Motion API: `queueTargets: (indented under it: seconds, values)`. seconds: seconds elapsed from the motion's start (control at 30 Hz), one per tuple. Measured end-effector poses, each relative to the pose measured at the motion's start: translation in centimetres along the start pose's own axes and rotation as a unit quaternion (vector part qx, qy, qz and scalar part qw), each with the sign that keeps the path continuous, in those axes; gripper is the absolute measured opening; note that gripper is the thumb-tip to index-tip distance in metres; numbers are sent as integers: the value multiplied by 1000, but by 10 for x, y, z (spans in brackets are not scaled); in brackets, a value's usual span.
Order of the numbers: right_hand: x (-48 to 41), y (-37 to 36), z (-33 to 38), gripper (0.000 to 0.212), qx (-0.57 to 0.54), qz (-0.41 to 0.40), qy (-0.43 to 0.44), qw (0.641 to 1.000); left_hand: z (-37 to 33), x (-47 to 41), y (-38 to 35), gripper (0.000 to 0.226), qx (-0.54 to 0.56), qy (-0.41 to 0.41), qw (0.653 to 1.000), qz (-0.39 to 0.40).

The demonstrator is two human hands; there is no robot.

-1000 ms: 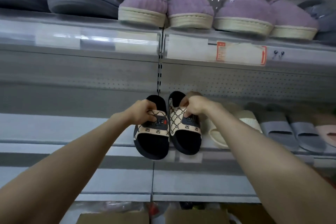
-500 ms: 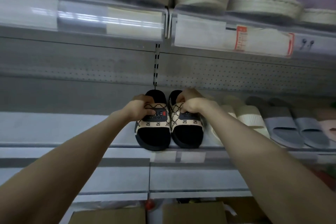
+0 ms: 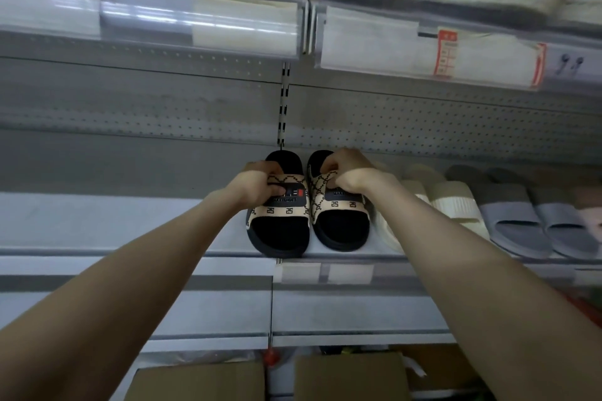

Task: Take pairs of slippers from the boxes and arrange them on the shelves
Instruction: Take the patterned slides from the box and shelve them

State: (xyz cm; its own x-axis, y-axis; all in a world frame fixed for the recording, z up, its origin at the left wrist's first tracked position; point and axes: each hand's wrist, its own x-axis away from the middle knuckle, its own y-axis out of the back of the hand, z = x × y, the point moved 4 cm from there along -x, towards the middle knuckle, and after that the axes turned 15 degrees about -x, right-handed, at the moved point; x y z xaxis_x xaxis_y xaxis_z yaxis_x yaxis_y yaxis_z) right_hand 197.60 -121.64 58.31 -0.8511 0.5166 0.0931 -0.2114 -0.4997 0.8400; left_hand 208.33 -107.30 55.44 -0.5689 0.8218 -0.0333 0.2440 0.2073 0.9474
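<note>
Placement step, and pretty much the tail end of it for this pair. Left hand (image 3: pixel 257 185) has its fingers curled round the patterned strap of the left slipper (image 3: pixel 280 233), thumb lying across the top. Right hand (image 3: pixel 348 174) grips the strap of the right slipper (image 3: pixel 342 229) the same way, fingertips tucked under it. Both grips look snug, no slack fingers that I can see.

Both slippers sit soles-down on the shelf (image 3: pixel 130 221) right under the hands. Heels point away beyond the knuckles, toes come back under the wrists to the front lip. The two are side by side and just about touching.

Just off the outer side of the right hand is a cream pair (image 3: pixel 456 205), very close to the right slipper. Can't tell if they actually touch, the forearm covers that gap. Further out the same way is a grey pair (image 3: pixel 518 221).

Next move, my guess: let go of both straps and lift the hands up and back without dragging anything forward, since the toes are already at the lip. Maybe a small push inward first to line them up with the row. After that it's down to the boxes (image 3: pixel 202 381) below the forearms for another pair.
</note>
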Motion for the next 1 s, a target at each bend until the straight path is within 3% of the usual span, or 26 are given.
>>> queueTargets:
  seconds: [0.27,0.57,1.0]
  values:
    - [37,43,17,56,38,8,-8,999,-46,18,45,62,-78,-47,995,49]
    - [127,90,9,59,51,4,28,998,-123,81,72,81,-123,-67,989,44]
    - [258,62,-93,59,30,90,42,995,-216,210,-21,81,-117,0,987,114]
